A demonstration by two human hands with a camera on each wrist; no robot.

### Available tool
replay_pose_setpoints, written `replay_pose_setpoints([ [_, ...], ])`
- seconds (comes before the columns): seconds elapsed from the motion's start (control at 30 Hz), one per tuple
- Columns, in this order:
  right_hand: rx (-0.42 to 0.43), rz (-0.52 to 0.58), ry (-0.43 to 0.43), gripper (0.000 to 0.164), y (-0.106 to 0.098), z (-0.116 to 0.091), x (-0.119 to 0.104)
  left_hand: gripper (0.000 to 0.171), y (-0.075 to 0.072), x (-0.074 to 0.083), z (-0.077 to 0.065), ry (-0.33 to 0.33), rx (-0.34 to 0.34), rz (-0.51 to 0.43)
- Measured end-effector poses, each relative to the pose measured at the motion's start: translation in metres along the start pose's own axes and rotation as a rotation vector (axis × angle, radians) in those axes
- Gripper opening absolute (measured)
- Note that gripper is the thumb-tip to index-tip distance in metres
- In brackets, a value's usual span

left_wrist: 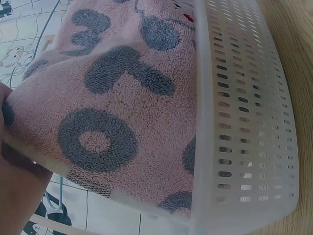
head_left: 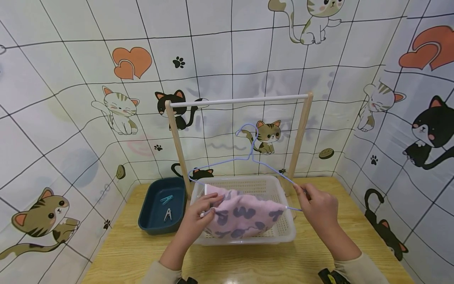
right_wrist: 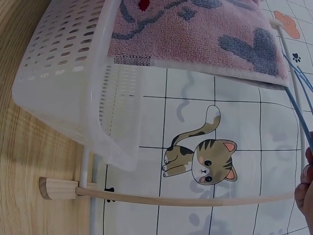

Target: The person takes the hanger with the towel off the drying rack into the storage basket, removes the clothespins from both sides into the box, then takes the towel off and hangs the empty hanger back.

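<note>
A pink towel with grey patterns [head_left: 244, 215] hangs folded over the lower bar of a light-blue wire hanger [head_left: 252, 152]. My left hand [head_left: 198, 216] pinches the towel near its left end, with the thumb below and the fingers on top. At the hanger's right corner, my right hand [head_left: 320, 209] grips the wire, beyond the towel's right end. The hanger's hook points up, below the rack's rod. In the left wrist view the towel [left_wrist: 122, 107] overlaps the basket's rim. The right wrist view catches the towel's white edge and the blue wire [right_wrist: 296, 105].
Under the towel stands a white perforated basket [head_left: 248, 241]. Behind it rises a wooden rack with a white rod [head_left: 234, 101]. A dark blue tray [head_left: 156, 229] at left holds a teal clothespin [head_left: 166, 199] and a grey one [head_left: 168, 215]. Cat-patterned cloth walls surround the wooden table [head_left: 220, 264].
</note>
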State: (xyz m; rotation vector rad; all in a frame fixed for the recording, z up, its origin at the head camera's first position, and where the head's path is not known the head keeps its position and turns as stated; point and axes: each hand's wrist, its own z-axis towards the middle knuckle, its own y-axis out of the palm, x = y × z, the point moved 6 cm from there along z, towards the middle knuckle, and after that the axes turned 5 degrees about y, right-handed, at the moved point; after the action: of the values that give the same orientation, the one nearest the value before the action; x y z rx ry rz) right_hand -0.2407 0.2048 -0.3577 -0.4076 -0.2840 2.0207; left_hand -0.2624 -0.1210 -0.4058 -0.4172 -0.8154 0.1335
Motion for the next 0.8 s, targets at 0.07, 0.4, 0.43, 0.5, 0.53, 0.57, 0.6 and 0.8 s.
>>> replay_pose_setpoints([
  [0.07, 0.0, 0.0, -0.001, 0.056, 0.0, 0.0, 0.0, 0.025, 0.001, -0.002, -0.001, -0.044, 0.005, -0.012],
  [0.4, -0.003, 0.002, -0.004, 0.055, -0.002, 0.001, -0.002, 0.02, 0.001, -0.01, -0.006, -0.249, -0.001, 0.079],
  [0.43, -0.001, 0.008, -0.001, 0.055, -0.003, 0.002, -0.002, 0.018, 0.0, -0.01, -0.007, -0.255, 0.002, 0.089],
  [0.5, 0.003, 0.009, -0.002, 0.055, -0.003, 0.002, -0.003, 0.017, 0.0, -0.011, -0.007, -0.26, 0.011, 0.113],
  [0.53, 0.005, 0.011, -0.003, 0.055, -0.004, 0.002, -0.003, 0.015, -0.001, -0.011, -0.007, -0.258, 0.015, 0.129],
  [0.57, 0.007, 0.018, 0.0, 0.055, -0.004, 0.002, -0.003, 0.014, -0.001, -0.011, -0.006, -0.254, 0.018, 0.141],
  [0.6, 0.005, 0.018, -0.001, 0.055, -0.004, 0.003, -0.003, 0.013, -0.001, -0.011, -0.006, -0.244, 0.019, 0.15],
  [0.8, 0.009, 0.025, -0.005, 0.055, -0.005, 0.003, -0.004, 0.016, -0.001, -0.012, -0.004, -0.225, 0.03, 0.205],
])
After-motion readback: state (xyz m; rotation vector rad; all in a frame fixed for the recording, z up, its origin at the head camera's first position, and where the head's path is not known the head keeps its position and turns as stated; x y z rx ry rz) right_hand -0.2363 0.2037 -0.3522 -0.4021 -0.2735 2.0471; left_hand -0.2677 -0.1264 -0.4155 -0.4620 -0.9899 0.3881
